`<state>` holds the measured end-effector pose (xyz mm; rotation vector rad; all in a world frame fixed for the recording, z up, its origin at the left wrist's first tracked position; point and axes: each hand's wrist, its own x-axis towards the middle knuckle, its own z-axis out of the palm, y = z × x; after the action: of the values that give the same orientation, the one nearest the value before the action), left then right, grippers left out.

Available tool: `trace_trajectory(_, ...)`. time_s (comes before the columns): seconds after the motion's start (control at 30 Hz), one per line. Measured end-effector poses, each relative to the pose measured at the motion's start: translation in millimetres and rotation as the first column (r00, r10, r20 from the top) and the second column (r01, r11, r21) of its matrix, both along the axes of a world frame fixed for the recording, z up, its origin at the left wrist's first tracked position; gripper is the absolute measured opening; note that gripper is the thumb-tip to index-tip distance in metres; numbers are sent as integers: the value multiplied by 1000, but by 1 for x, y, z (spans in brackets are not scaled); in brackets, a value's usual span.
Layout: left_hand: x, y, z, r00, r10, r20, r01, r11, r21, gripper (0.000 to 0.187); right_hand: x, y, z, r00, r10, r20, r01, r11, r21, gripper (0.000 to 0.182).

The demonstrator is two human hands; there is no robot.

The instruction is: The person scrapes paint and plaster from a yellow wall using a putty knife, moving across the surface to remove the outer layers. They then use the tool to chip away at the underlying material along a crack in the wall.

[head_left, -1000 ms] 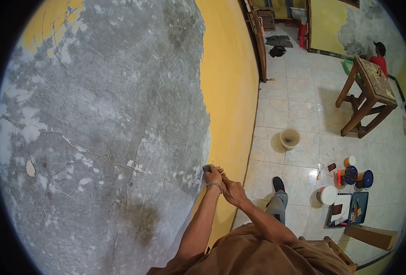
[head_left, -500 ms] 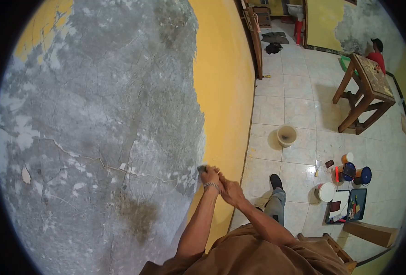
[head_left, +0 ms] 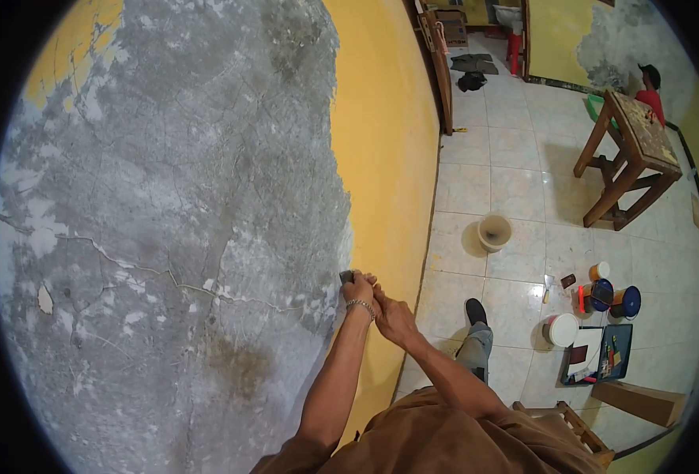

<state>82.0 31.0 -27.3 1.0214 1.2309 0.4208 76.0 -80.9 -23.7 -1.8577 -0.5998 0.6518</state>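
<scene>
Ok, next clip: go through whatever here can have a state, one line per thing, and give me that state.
left hand: closed on a small dark tool, pressed to the wall
right hand: closed over the left wrist
wall: yellow paint stripped to cracked grey plaster; paint intact at right
bucket: upright, open
white tub: upright on the floor
wooden table: upright, top stained

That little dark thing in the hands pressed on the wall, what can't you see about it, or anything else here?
Head view:
- Dark tool: mostly covered by the left hand; its kind is unclear.
- Right hand: its fingers tuck behind the left hand.
- Bucket: contents too small to tell.
- Person in red: half hidden behind the wooden stool.
</scene>
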Motion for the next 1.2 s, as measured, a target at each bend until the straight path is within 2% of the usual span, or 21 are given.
trace_trajectory(0.07,1,-1,-2,999,5,47,-5,1000,-5,36,2,-3,-1,999,-29,-21,31,997,66,37)
trace_trajectory(0.1,-12,3,-16,994,25,106,-16,997,-80,37,-6,-7,2,999,-31,-6,32,998,49,37)
trace_trajectory(0.13,-19,0,-13,998,42,48,-42,999,-7,36,-10,-6,-1,999,-40,-8,40,998,55,37)
trace_trajectory(0.2,-19,7,-8,1000,-1,10,1,997,-75,35,-14,-3,0,998,-35,49,31,996,86,36)
trace_trajectory(0.23,-13,10,-12,1000,-1,10,1,997,-75,35,-6,-3,6,1000,-21,4,21,999,30,36)
trace_trajectory(0.33,-6,7,-20,1000,23,21,-22,999,-29,34,3,-2,-3,999,-24,-36,26,999,38,36)
trace_trajectory(0.47,-11,-2,-3,997,48,64,-51,998,45,36,-17,-5,-2,997,-42,58,39,998,54,36)
trace_trajectory(0.53,-9,6,2,1000,-22,15,22,999,-32,36,-10,0,-1,1000,-26,16,25,998,62,37)
trace_trajectory(0.57,-3,10,-11,1000,-11,15,11,1000,-2,35,-4,0,-2,1000,-28,7,27,999,39,37)
trace_trajectory(0.67,4,-3,-6,998,47,42,-49,997,53,34,1,-10,-1,998,-24,-51,26,999,36,38)
trace_trajectory(0.7,-2,2,-19,995,56,79,-58,998,30,33,-6,-11,-3,1000,-19,-13,19,999,31,38)
trace_trajectory(0.73,-11,-2,-13,993,59,103,-57,998,-19,32,-7,-10,-2,999,-21,36,19,999,33,37)
trace_trajectory(0.8,-24,0,2,998,42,54,-39,998,-58,32,-12,-7,1,999,18,30,-19,999,38,38)
trace_trajectory(0.83,-19,3,5,998,42,52,-39,998,-51,32,-12,-3,2,1000,-9,29,7,999,47,39)
trace_trajectory(0.9,-2,6,6,997,-74,-9,74,997,9,33,-4,1,0,999,-26,22,25,1000,6,39)
trace_trajectory(0.93,6,7,-3,999,-43,21,41,996,84,32,3,-2,-1,998,-56,20,56,998,19,37)
trace_trajectory(1.0,6,4,-12,998,17,62,-20,999,41,32,8,-6,0,998,-54,-11,54,996,66,36)
trace_trajectory(1.07,-10,-3,-10,995,60,84,-61,998,10,33,-7,-16,5,1000,-28,-5,28,999,41,36)
trace_trajectory(1.1,-26,1,-17,995,22,98,-22,1000,-6,33,-17,-17,7,1000,7,1,-7,1000,16,37)
trace_trajectory(1.13,-35,-5,-9,998,56,43,-58,998,37,33,-27,-16,4,1000,0,-3,0,1000,23,37)
trace_trajectory(1.2,-43,-8,7,999,30,11,-30,999,-36,33,-42,-12,-2,1000,-1,-2,1,999,48,38)
